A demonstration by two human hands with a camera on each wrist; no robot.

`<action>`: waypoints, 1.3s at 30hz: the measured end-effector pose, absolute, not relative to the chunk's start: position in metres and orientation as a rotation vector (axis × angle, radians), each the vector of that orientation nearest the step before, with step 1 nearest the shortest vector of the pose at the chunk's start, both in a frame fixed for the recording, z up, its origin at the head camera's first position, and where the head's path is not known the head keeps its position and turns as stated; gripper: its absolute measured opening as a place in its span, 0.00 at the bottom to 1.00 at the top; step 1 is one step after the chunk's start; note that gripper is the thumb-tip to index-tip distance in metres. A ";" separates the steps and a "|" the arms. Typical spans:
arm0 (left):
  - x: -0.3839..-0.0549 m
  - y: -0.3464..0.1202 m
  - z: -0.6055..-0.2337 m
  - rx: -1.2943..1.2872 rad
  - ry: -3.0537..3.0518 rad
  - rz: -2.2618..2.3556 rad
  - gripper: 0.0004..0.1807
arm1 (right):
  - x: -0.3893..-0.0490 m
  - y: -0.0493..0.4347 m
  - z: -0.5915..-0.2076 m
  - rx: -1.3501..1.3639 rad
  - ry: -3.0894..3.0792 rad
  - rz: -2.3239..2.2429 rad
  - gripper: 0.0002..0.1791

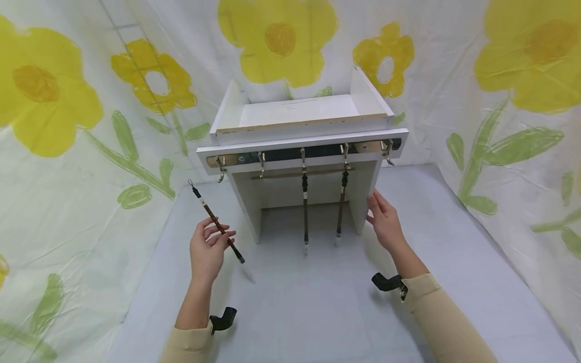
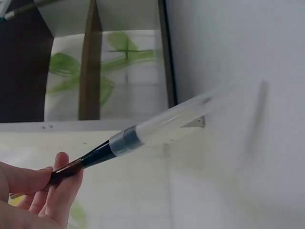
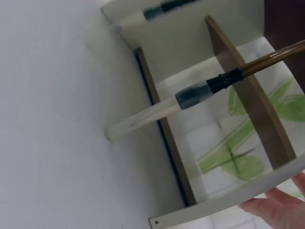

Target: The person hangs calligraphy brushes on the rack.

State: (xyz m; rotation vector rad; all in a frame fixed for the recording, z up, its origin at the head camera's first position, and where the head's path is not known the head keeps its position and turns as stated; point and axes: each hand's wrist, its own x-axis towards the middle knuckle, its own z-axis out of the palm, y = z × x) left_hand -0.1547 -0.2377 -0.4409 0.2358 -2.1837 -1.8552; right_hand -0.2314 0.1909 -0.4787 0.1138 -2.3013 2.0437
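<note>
My left hand (image 1: 210, 251) pinches a calligraphy brush (image 1: 212, 216) by its brown handle, between thumb and fingertips. It slants with its hanging loop up to the left and its tip, in a clear sleeve (image 2: 167, 121), down to the right. A white shelf unit (image 1: 301, 136) stands before me, with a metal strip of hooks (image 1: 261, 157) across its front. Two more brushes (image 1: 305, 212) (image 1: 342, 206) hang tip down from the middle hook and the one right of it. My right hand (image 1: 385, 222) touches the outer side of the unit's right panel (image 1: 369, 194) with its fingers.
Below the unit spreads a pale table cover (image 1: 299, 307). A white curtain (image 1: 136, 212) with yellow flowers surrounds the back and sides. Black curved mounts (image 1: 223, 319) sit at both wrists. A wooden rail (image 3: 252, 95) crosses inside the unit.
</note>
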 end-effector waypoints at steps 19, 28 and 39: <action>-0.113 -0.180 -0.405 -0.342 -2.213 -1.458 0.27 | -0.230 0.189 -0.478 0.096 -2.317 2.025 0.37; -0.115 -0.165 -0.409 -0.315 -2.336 -1.499 0.27 | -0.229 0.187 -0.478 0.118 -2.290 2.060 0.35; -0.125 -0.163 -0.409 -0.335 -2.347 -1.486 0.28 | -0.226 0.185 -0.477 0.135 -2.281 2.051 0.34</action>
